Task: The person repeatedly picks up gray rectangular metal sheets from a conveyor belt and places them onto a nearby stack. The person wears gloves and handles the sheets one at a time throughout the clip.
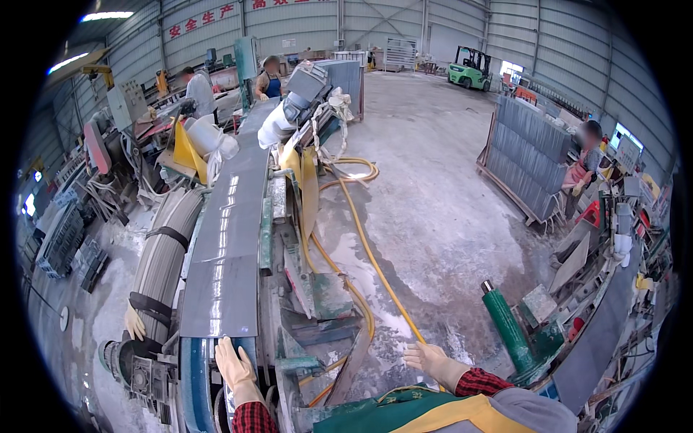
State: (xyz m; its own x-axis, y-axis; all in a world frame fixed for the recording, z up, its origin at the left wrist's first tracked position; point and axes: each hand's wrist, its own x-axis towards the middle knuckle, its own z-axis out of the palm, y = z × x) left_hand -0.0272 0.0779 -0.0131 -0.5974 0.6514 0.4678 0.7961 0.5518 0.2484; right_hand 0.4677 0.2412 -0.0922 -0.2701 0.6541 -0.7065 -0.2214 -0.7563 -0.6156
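My left hand [236, 370], in a cream glove, is open with its fingers stretched forward at the near edge of a grey stone slab [219, 292]. Whether the fingertips touch that edge I cannot tell. The slab lies flat on a conveyor with a blue belt [195, 368], and another grey slab [234, 191] continues the line beyond it. My right hand [434, 363], gloved too, is out to the right over the floor, fingers extended and holding nothing. A yellow hose [382, 268] runs across the floor up to near its fingers.
Left of the conveyor lies a strapped bundle of long strips [172, 245] with a loose glove [134, 322] on it. A motor unit [303, 94] stands over the line. A green cylinder [507, 328], stacked slabs [530, 151], a forklift [470, 70] and several people are around.
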